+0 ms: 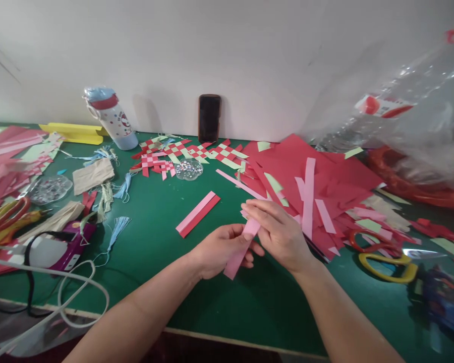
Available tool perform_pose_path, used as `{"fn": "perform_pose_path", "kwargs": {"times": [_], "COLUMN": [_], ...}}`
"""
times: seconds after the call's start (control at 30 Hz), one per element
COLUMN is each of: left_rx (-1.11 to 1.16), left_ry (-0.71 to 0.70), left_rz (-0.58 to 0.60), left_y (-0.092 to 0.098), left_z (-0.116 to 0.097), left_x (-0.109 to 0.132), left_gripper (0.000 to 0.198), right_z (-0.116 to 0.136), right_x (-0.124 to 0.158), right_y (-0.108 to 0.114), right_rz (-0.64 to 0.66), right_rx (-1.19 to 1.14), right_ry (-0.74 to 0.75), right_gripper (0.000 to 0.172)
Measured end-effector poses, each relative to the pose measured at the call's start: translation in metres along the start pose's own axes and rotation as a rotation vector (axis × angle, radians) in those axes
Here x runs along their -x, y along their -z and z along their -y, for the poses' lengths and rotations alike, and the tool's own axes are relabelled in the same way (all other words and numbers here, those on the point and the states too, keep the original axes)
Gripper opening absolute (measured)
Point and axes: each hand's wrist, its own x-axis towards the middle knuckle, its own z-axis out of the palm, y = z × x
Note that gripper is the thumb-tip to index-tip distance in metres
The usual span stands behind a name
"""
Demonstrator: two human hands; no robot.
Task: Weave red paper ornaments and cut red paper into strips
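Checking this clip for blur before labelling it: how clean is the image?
In the head view, the clear plastic bag at upper right looks blurred with glare on it; the wide lens bows the table's front edge; the left hand, right hand and pink paper strip look fairly sharp.

Narrow pink paper strip (233,265) — tilted, pinched

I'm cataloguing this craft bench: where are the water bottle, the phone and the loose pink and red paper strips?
Water bottle (111,118), head view, on its white body.
Phone (209,118), head view, on its dark screen.
Pink and red paper strips (195,213), head view, on the pink strip.
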Motion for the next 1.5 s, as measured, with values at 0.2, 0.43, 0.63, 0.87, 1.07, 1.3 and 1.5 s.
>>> {"fn": "perform_pose_path", "kwargs": {"times": [0.2, 0.43, 0.63, 0.87, 1.07, 1.3, 1.5], "left_rx": [0.073, -0.042, 0.016, 0.111, 0.016, -0.019, -0.041], "left_ry": [-0.119, -0.132, -0.048, 0.049, 0.071, 0.074, 0.078], "left_rz": [-0.122, -0.099, -0.028, -0.013, -0.016, -0.029, -0.057], "left_y": [0.005, 0.0, -0.002, -0.001, -0.003, -0.003, -0.005], "left_z": [-0.001, 0.001, 0.0, -0.004, -0.004, -0.006, -0.007], "left_x": [-0.004, -0.002, 0.0, 0.004, 0.004, 0.004, 0.005], "left_gripper": [0.033, 0.024, 0.025, 0.026, 0.016, 0.01, 0.013], "right_z": [-0.002, 0.007, 0.0, -0.014, -0.011, -0.009, -0.011], "right_x": [0.002, 0.001, 0.003, 0.0, -0.002, -0.003, -0.001], "right_y": [0.004, -0.004, -0.008, -0.003, -0.001, -0.001, 0.0], "right_rz": [-0.036, 0.197, -0.007, -0.256, -0.282, -0.308, -0.259], "right_rx": [-0.347, -1.019, -0.877, -0.853, -0.894, -0.946, -0.949], "right_ry": [-0.34, -0.786, -0.863, -0.911, -0.906, -0.916, -0.925], "right_gripper": [0.037, 0.04, 0.026, 0.023, 0.022, 0.02, 0.023]}}
